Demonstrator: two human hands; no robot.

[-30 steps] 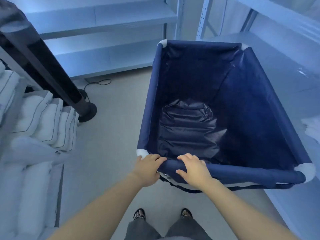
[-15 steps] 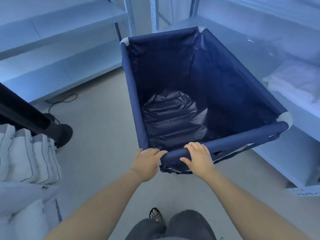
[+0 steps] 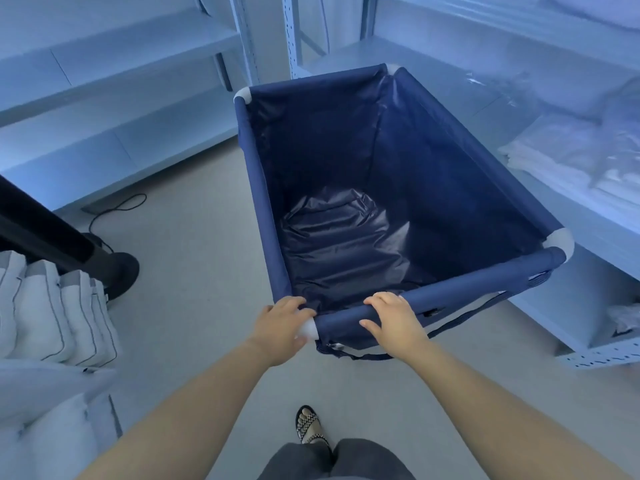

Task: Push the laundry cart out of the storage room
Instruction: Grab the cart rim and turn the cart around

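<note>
The laundry cart (image 3: 491, 199) is a dark blue fabric bin on a tube frame with white corner joints, standing empty on the grey floor in front of me. My left hand (image 3: 282, 325) is wrapped over its near left corner. My right hand (image 3: 394, 318) grips the near top rail a little to the right of that corner. The cart is angled, its far end pointing toward the shelving ahead and its right side close to the shelves on the right. Its wheels are hidden under the bin.
Pale blue metal shelving (image 3: 114, 109) runs along the back left, and more shelves (image 3: 588, 237) with folded white linen line the right. Folded white pillows (image 3: 52, 313) stack at the left beside a black stand (image 3: 117, 271) with a cable. Open floor (image 3: 194, 271) lies left of the cart.
The cart has swung toward the left and away from the right-hand shelves, and the view has turned with it. Both hands stayed on the near rail; my left hand slid onto the corner joint.
</note>
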